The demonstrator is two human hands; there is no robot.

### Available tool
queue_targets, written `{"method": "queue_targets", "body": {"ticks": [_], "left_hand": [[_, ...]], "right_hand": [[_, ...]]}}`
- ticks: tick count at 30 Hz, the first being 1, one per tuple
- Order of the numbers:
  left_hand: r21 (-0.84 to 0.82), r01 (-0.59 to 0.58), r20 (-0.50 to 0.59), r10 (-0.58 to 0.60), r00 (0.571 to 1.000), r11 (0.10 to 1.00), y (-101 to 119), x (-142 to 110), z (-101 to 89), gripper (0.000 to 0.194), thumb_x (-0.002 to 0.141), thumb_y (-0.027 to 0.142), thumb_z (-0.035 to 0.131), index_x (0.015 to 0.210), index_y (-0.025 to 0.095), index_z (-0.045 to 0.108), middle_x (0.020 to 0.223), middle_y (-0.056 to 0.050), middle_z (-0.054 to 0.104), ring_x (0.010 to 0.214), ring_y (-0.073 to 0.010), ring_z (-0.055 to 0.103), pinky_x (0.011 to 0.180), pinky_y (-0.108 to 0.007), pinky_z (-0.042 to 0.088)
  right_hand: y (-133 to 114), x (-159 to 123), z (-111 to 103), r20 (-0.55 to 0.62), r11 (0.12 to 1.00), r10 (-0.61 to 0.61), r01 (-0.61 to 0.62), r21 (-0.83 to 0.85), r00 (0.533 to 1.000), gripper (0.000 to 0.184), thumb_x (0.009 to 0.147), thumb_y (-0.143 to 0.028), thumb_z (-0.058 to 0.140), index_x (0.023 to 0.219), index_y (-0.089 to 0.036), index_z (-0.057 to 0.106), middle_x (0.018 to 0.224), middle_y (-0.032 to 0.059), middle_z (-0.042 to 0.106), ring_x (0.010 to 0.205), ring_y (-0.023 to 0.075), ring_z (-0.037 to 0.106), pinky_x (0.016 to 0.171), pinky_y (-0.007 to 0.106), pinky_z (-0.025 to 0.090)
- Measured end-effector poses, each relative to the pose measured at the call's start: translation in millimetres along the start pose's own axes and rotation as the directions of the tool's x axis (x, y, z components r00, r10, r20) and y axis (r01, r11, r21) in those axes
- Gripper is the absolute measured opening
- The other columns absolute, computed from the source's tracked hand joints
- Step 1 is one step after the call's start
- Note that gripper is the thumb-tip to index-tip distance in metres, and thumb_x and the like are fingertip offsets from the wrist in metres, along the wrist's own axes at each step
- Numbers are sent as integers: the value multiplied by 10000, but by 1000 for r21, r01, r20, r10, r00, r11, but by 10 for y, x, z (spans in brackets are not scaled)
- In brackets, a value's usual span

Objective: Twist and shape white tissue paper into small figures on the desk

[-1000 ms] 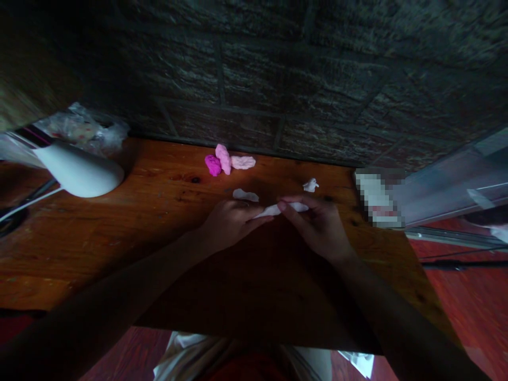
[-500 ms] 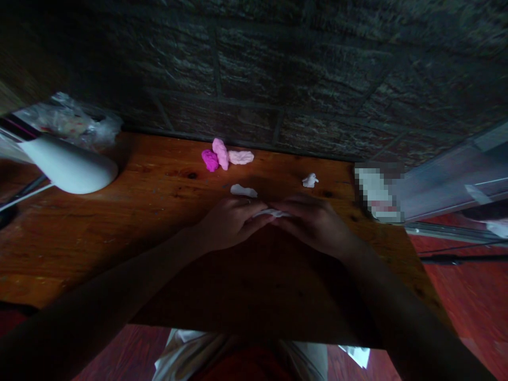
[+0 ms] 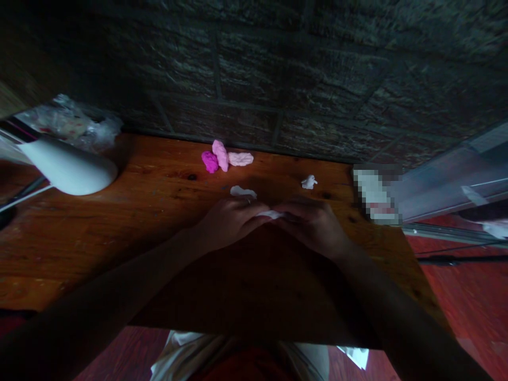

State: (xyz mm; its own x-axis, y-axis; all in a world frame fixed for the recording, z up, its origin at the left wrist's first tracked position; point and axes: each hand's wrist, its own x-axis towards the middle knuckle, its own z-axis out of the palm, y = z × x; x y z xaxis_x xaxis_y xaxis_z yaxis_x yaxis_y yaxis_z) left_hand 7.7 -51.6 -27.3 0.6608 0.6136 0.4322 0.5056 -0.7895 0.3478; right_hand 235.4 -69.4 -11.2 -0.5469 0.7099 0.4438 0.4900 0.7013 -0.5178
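Note:
Over the middle of the table, both hands meet at a soft white piece of modelling clay (image 3: 270,214), partly hidden by the fingers. My left hand (image 3: 232,219) is closed, pinching the left end between thumb and fingers. On the other end, my right hand (image 3: 311,222) is closed too, its fingertips close to those of the left. Just beyond my left hand lies a flat white strip (image 3: 243,191). A small white lump (image 3: 309,182) sits farther back, past my right hand. Near the wall, magenta clay (image 3: 209,162), pink clay (image 3: 220,155) and pale pink clay (image 3: 241,159) lie touching.
The wooden table (image 3: 119,233) runs up against a dark brick wall (image 3: 246,69). At the left stand a white lamp-like object (image 3: 73,166) with a cable and crumpled clear plastic (image 3: 87,127). A blurred-out box (image 3: 377,196) lies at the right, beside a glass panel (image 3: 448,169).
Between my fingertips the white clay looks shorter and more bunched. Both hands stay nearly in place, with only small finger movement. The pieces on the table have not moved.

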Motion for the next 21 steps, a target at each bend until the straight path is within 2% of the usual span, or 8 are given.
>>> {"method": "queue_targets", "body": {"ticks": [4,9,12,14,16,21], "left_hand": [[-63,-26,4,26,1000,998,11,10,-28,333,1065,366,447,1030,166,710,953,-50,784,857,-174,733,790,-271,520],[-131,25,-2,-26,1000,991,19,17,-54,313,1063,355,459,1034,185,720,949,-35,789,847,-159,726,779,-261,509],[-168,43,4,-42,999,985,25,31,-57,293,1056,338,473,1038,180,719,924,-38,781,847,-163,716,773,-264,507],[-222,64,15,-62,998,973,35,43,-53,289,1053,310,476,965,172,714,818,-21,757,799,-152,704,765,-254,504],[-265,91,25,-88,996,960,49,50,-44,292,1051,291,472,913,169,699,735,-1,725,742,-138,686,751,-242,500],[-173,119,-37,-128,991,978,62,39,-8,276,1011,386,558,1105,163,690,890,-28,757,747,-145,681,738,-247,507]], "right_hand": [[-9,-9,-10,-20,1000,-13,13,-5,1000,95,922,-151,675,975,-174,751,896,57,782,780,166,731,699,253,554],[-43,-6,-17,-40,999,32,-33,-26,999,98,917,-173,677,965,-199,758,876,42,788,770,171,740,700,265,564],[-42,-3,9,-56,997,72,-72,1,996,198,912,-201,702,1105,-199,742,983,62,799,823,182,755,738,279,585],[-30,-3,25,-57,999,30,-29,24,998,264,926,-224,696,1189,-213,718,1055,66,795,888,191,760,779,289,594],[-18,-1,32,-52,999,-16,17,32,999,238,947,-219,670,1180,-226,722,1054,54,793,914,188,756,793,288,592],[-11,9,19,-65,998,46,-48,-31,997,133,960,-205,650,1057,-171,734,934,60,781,797,165,728,721,264,558]]}}
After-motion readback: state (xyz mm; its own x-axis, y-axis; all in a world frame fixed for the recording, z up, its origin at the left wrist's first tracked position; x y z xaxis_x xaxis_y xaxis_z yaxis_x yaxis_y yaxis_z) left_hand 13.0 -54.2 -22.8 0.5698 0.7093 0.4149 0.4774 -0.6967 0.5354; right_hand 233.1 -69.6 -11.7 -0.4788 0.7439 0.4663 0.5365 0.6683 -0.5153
